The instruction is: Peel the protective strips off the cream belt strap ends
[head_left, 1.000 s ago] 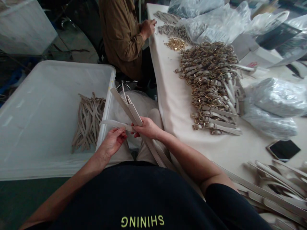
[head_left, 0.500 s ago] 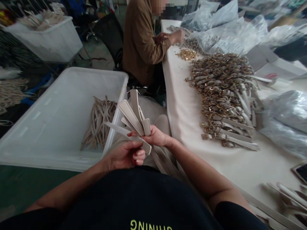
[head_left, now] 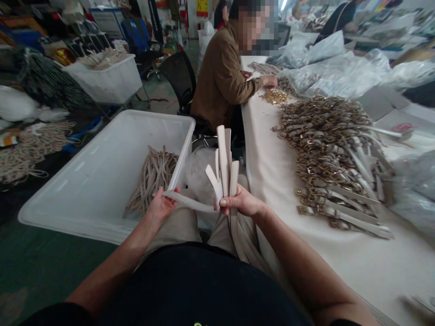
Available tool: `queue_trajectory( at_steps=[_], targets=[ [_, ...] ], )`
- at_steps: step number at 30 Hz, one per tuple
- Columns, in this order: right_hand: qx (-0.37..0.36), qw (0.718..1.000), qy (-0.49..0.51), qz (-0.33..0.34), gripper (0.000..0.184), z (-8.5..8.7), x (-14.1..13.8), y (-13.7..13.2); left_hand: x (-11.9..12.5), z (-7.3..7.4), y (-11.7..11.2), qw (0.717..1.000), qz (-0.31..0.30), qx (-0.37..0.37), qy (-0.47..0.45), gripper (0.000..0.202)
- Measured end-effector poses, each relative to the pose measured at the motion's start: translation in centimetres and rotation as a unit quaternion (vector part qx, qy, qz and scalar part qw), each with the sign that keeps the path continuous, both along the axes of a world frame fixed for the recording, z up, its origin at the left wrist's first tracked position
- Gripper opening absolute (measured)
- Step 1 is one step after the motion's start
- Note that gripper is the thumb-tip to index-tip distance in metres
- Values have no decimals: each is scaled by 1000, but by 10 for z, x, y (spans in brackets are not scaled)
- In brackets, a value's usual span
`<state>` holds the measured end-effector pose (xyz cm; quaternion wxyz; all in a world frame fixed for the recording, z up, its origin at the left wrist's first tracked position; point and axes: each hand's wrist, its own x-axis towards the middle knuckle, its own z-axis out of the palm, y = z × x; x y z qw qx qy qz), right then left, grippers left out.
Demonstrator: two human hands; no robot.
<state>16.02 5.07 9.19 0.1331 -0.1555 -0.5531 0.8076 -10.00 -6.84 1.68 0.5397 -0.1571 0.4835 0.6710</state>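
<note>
My right hand (head_left: 245,202) is closed round a bunch of beige leather straps (head_left: 223,149), whose rounded ends fan upward while their long tails hang down over my lap. One single strap (head_left: 192,202) runs sideways from that bunch to my left hand (head_left: 162,207), which holds its far end between thumb and fingers. Just beyond my left hand, a heap of similar straps (head_left: 149,176) lies inside the white plastic bin (head_left: 78,172). Most of the right hand's fingers are hidden behind the straps.
At right, a cloth-covered table (head_left: 268,181) bears a big pile of buckled straps (head_left: 326,136) and gold-coloured small parts (head_left: 275,96). Clear plastic bags (head_left: 360,72) lie farther back. A co-worker in a brown jacket (head_left: 220,72) sits ahead, beside a black chair (head_left: 178,77).
My left hand has moved left, away from the right hand, with one strap stretched between them. The bunch now stands more upright. My view has tilted up and shifted left.
</note>
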Motion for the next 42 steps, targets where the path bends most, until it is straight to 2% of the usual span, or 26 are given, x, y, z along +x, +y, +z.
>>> queue_trajectory(
  at_steps=[2,4,5,7,9,11,13,15,17,20,26,30,33,39,42],
  targets=[
    [-12,999,9,33,41,-1,3,3,-35,7,10,992,107,-23,66,40],
    [-23,999,2,44,41,-6,3,3,-59,19,18,980,164,-18,116,38],
    [-28,999,-7,39,42,-9,1,2,-64,25,21,974,180,-6,139,36],
    [-42,999,-27,7,46,-15,-5,-2,-58,34,27,964,193,23,181,32],
    [-57,996,-45,-50,49,-20,-12,-7,-34,39,32,963,135,70,223,30],
    [-72,989,-62,-112,50,-24,-17,-10,2,38,34,957,20,125,259,33],
    [-81,981,-75,-162,50,-27,-21,-12,39,36,35,938,-92,174,285,39],
    [-89,973,-74,-200,49,-28,-23,-12,69,32,36,916,-171,200,302,43],
    [-99,967,-61,-229,50,-28,-24,-11,89,29,36,888,-241,210,329,43],
    [-123,954,-46,-270,53,-27,-25,-9,99,24,35,851,-310,205,370,43],
    [-161,930,-27,-329,54,-26,-25,-4,95,13,32,838,-339,181,387,47],
    [-165,938,-32,-303,51,-28,-23,-4,99,14,30,815,-374,178,404,45],
    [-144,947,-21,-287,45,-29,-23,-5,100,20,29,810,-385,177,405,44],
    [-95,943,-36,-316,36,-29,-29,-5,87,31,49,842,-302,220,389,67],
    [-70,943,-51,-322,32,-34,-35,-9,91,35,63,840,-278,218,412,67]
  ],
)
